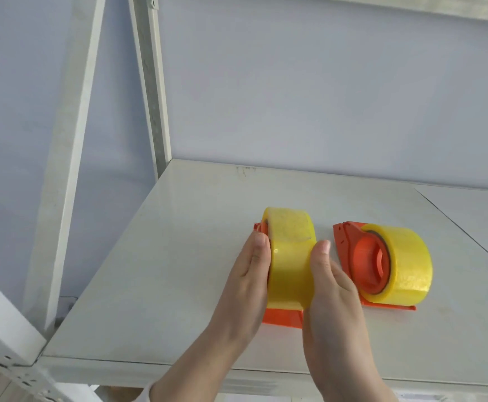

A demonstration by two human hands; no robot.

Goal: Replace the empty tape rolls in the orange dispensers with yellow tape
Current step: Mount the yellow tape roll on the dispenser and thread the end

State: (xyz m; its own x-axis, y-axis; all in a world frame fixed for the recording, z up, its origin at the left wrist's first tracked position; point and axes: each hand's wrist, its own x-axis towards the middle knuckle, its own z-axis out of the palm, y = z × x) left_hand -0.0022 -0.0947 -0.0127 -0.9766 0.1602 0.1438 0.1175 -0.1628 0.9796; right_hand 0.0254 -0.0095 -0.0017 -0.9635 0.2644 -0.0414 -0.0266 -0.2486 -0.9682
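- The left hand is pressing flat against the left face of a yellow tape roll, fingers straight and together, thumb tip lying at the roll's upper left edge.
- The right hand is pressing against the right face of the same roll, thumb pointing up beside its rim; the two hands are clamping the roll between them.
- That roll is sitting upright in an orange dispenser, whose base is showing just below the palms and whose far end is peeking out beyond the left thumb.
- Just beside the right hand, on its outer side, a second orange dispenser is lying on the shelf, not touched by either hand.
- A second yellow tape roll is sitting on that dispenser's orange hub, with the open side of the hub facing the right hand.
- Both dispensers are resting on the pale grey shelf surface, near each other but apart.
- Well away from the left hand, on its outer side, white metal uprights of the shelving frame are rising against a pale wall.
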